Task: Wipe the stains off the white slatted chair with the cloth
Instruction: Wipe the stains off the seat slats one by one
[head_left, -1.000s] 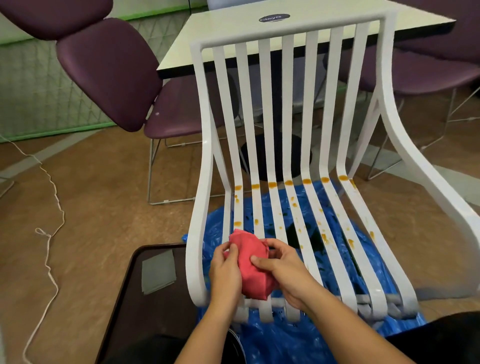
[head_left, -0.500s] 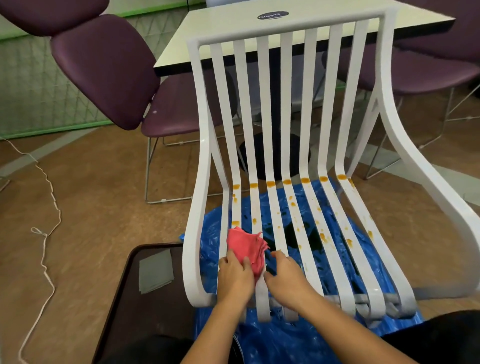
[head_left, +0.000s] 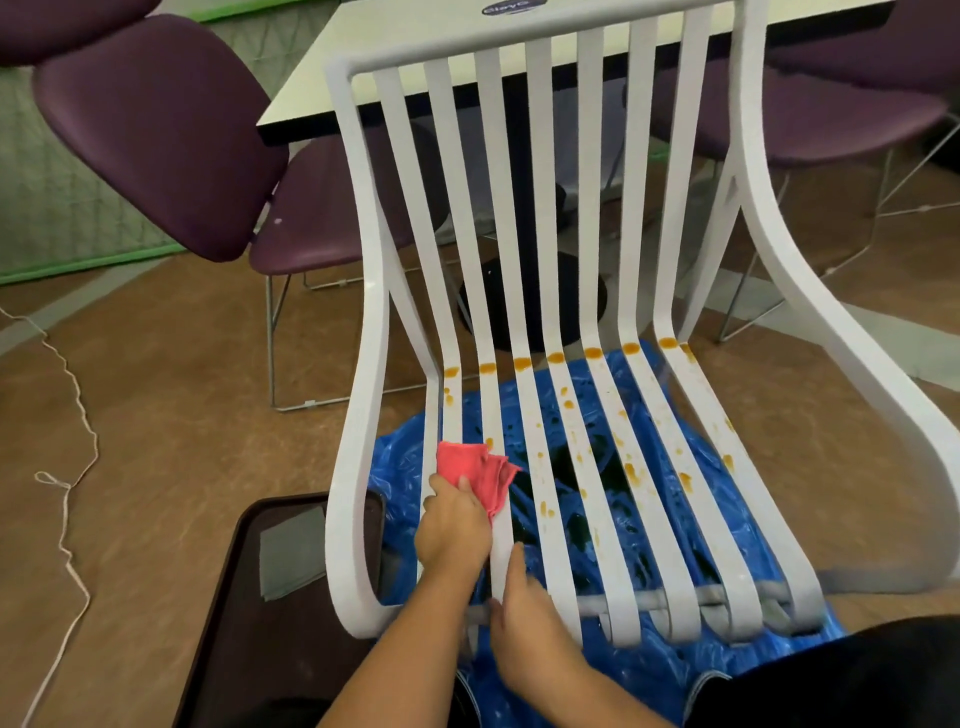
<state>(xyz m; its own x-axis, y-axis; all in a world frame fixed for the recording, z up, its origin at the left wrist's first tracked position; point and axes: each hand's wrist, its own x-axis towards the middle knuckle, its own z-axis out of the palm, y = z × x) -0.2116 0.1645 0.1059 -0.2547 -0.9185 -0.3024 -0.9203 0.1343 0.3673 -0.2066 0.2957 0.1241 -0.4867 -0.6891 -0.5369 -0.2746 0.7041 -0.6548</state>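
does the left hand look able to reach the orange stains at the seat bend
Probably yes: the left hand holds the red cloth on the seat slats, and those stains sit farther up, nothing between.

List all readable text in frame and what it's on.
Dark oval label on the table: white lettering, too blurred to read reliably.
No text visible on the white slatted chair or the cloth.
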